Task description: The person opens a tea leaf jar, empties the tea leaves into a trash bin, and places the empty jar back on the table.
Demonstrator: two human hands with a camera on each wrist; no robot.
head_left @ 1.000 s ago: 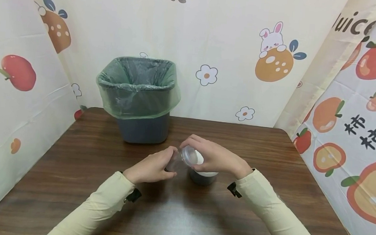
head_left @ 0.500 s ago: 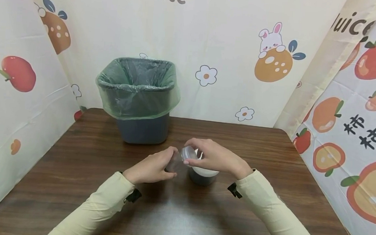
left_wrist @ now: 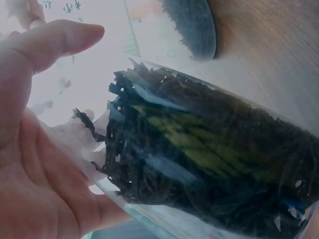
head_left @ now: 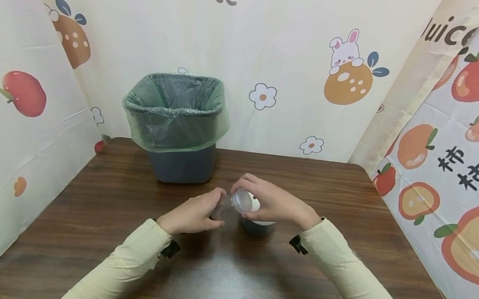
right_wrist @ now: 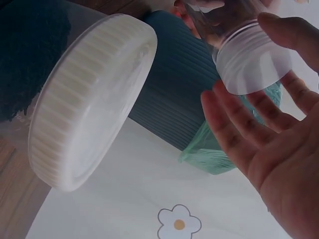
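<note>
My left hand (head_left: 193,212) holds a clear jar (left_wrist: 209,154) lying tilted on its side. Dark, dry, shredded strands that look like loose tea leaves fill much of it. At its right end is a clear lid (right_wrist: 254,64), and the thumb and fingers of my right hand (head_left: 277,202) are curled round it. The lid sits against the jar's mouth. Just beneath my right hand, a larger jar (head_left: 257,227) with dark contents stands on the table, partly covered by that hand. Its white ribbed lid (right_wrist: 99,104) shows large in the right wrist view.
A dark grey bin (head_left: 181,166) with a green liner bag (head_left: 174,128) stands at the back left of the brown wooden table (head_left: 230,278). Printed cloth (head_left: 292,116) hangs behind the table and along both sides.
My right fingers slid down and round the lid, then came back up to nearly where they were a second ago. The left hand and both jars stay in place.
</note>
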